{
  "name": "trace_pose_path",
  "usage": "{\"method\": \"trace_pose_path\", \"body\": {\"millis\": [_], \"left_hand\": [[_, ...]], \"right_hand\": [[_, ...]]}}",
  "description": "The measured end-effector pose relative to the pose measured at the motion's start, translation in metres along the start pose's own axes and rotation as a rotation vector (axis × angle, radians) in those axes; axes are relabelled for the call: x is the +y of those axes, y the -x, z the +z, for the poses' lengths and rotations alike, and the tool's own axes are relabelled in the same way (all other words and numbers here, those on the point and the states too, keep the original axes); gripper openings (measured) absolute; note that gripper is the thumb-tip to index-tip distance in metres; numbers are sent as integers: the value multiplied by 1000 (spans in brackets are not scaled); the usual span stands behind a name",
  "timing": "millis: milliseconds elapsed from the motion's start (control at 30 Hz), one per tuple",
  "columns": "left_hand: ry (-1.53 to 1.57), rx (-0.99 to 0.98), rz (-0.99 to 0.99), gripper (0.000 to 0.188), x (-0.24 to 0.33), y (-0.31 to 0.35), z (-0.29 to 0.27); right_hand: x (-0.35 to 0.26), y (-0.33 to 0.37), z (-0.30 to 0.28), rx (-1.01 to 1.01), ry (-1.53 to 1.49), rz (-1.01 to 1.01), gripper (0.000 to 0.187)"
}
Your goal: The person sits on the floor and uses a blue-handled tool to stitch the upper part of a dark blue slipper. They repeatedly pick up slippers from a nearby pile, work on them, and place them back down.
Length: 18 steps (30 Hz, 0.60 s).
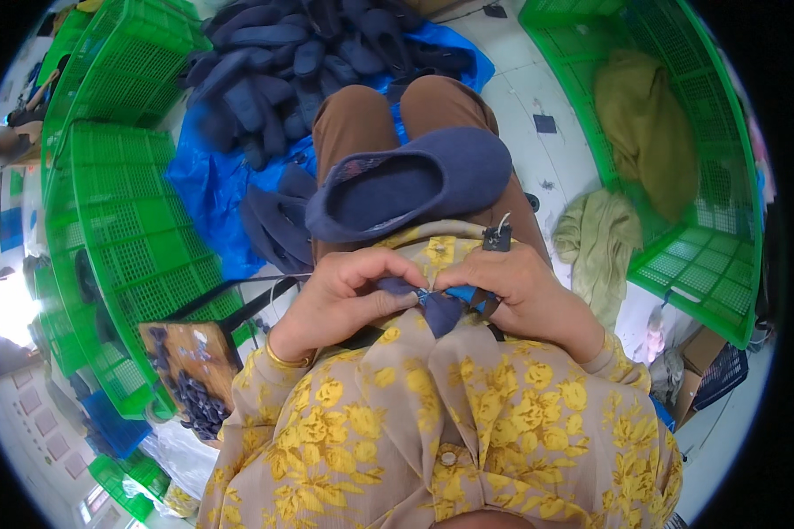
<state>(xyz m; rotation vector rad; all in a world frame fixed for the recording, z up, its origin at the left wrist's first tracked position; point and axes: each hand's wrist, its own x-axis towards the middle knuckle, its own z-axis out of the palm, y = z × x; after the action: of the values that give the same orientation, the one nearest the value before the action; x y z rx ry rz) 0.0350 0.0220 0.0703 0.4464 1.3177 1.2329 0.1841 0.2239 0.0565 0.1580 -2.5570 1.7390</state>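
Close to my waist, my left hand [348,291] pinches one side of a small navy fabric piece [441,313] between thumb and fingertips. My right hand [525,286] closes on the other side of it, its fingers partly hidden. A bright blue bit [460,292] shows by the right fingertips. Around a right finger sits a small dark band [497,237] with a pale thread end standing up. Just beyond both hands, a navy slip-on shoe [415,185] rests across my lap, its opening facing up.
A heap of navy shoes [269,62] lies on a blue sheet [207,181] past my knees. Green crates [128,238] stand at left, another crate [715,256] with olive cloth [648,132] at right. A wooden board [181,353] beside my left arm carries small navy pieces [200,401].
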Motion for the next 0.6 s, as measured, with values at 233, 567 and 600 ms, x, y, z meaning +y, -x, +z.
{"method": "trace_pose_path", "body": {"millis": [233,567,600], "left_hand": [[60,-43,48,16,-7,-4,5],[117,130,67,12,-5,-9,12],[78,139,78,12,-7,-11,12]], "right_hand": [[-1,-1,4,-9,9,-24,50],[-7,-13,-12,257,103,42,36],[-11,-15,-14,240,186,-27,35]]}}
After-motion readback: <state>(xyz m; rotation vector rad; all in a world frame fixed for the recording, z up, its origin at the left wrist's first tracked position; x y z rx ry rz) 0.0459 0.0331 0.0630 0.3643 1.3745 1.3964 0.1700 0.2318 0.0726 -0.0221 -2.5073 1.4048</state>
